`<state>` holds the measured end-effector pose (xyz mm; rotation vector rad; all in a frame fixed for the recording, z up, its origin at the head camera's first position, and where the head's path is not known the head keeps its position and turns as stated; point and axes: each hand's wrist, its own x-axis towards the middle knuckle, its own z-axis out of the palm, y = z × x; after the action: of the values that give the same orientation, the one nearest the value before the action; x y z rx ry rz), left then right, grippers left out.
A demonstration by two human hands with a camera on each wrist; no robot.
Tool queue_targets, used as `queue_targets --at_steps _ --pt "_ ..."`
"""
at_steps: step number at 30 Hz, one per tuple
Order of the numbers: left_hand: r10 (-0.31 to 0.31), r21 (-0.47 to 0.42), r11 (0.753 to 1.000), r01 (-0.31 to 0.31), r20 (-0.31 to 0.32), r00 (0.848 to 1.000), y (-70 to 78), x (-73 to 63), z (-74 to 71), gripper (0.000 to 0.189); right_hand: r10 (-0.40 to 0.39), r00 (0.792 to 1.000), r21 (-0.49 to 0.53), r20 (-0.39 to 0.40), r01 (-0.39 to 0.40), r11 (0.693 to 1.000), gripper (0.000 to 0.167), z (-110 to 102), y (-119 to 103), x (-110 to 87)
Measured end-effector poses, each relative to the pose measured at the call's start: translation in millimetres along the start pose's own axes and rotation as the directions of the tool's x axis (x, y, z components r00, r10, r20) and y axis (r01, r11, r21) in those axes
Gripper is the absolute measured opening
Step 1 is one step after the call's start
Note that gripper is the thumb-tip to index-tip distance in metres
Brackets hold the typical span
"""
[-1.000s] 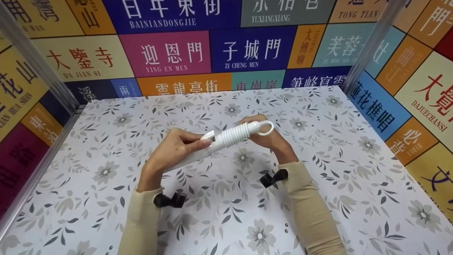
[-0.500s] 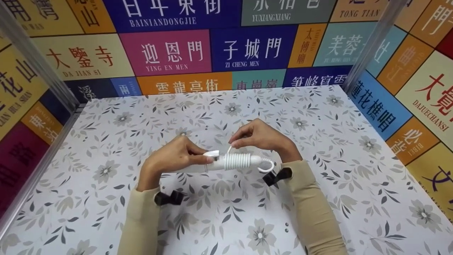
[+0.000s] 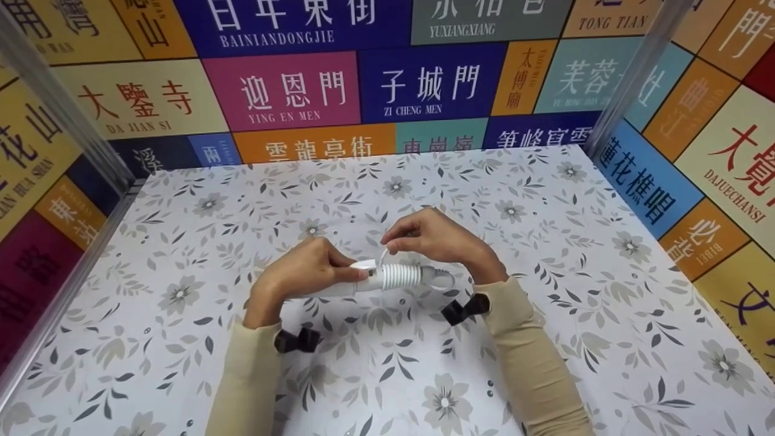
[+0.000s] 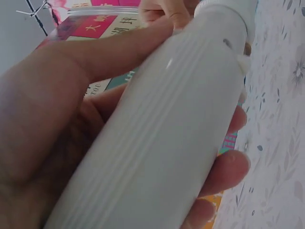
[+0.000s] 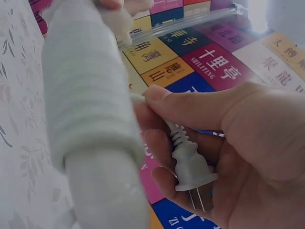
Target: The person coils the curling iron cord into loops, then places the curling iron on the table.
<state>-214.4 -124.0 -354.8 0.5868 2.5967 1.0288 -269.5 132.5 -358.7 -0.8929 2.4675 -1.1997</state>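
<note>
My left hand (image 3: 309, 266) grips a white wand-shaped electric appliance (image 4: 157, 124), fingers wrapped round its smooth body with fine lengthwise ridges. The thumb lies near a raised white tab (image 3: 365, 264). Toward the right end, a white power cord (image 3: 401, 277) is wound in several close turns, and a loop of it (image 3: 446, 280) hangs off the tip. Above the coil, my right hand (image 3: 433, 236) pinches the cord's free end between thumb and forefinger. In the right wrist view a plug (image 5: 191, 167) with two flat metal prongs hangs beneath that pinch, inside the curled fingers.
A table with a grey floral cover (image 3: 445, 396) lies under the hands. Colourful lettered panels (image 3: 281, 91) stand at the back and both sides, with clear corner strips (image 3: 636, 79) between them. Black camera mounts (image 3: 298, 340) sit on both wrists.
My right hand has gone from behind the appliance's coiled end to above the coil, now pinching the cord. The appliance has tipped from slanting upward to nearly level, lower down.
</note>
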Motion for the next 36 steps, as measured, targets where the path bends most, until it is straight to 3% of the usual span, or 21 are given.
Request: queue_targets --at_steps 6,11,14,20,24,31,36 --pt "-0.048 0.029 0.998 0.050 -0.075 0.996 -1.5 2.5 2.6 0.022 -0.024 0.999 -0.072 -0.022 0.022 0.997 0.020 5 -12 -3.3" --pt "-0.085 0.039 0.995 0.092 -0.154 0.984 -0.4 4.6 2.3 0.023 -0.013 0.998 -0.071 -0.060 0.009 0.997 0.023 8 -19 -4.4" --pt "-0.119 0.027 0.991 0.128 -0.233 0.965 1.3 6.6 2.8 0.026 0.002 0.995 -0.038 -0.101 -0.006 0.999 0.026 9 -22 -3.8" --pt "-0.182 -0.023 0.982 0.188 -0.383 0.905 5.3 12.6 5.9 0.034 0.025 0.975 0.053 -0.219 -0.013 0.998 0.030 12 -25 -1.3" --pt "-0.202 -0.042 0.978 0.203 -0.412 0.888 5.0 12.9 6.0 0.036 0.034 0.970 0.090 -0.239 -0.012 0.996 0.030 17 -28 0.9" --pt "-0.211 -0.065 0.977 0.203 -0.439 0.874 4.1 11.7 4.5 0.030 0.024 0.981 0.128 -0.191 0.000 0.992 0.032 20 -34 -1.0" --pt "-0.205 -0.073 0.978 0.194 -0.470 0.859 1.6 13.5 4.1 0.032 0.101 0.973 0.242 -0.207 -0.049 0.969 0.029 21 -32 1.2"
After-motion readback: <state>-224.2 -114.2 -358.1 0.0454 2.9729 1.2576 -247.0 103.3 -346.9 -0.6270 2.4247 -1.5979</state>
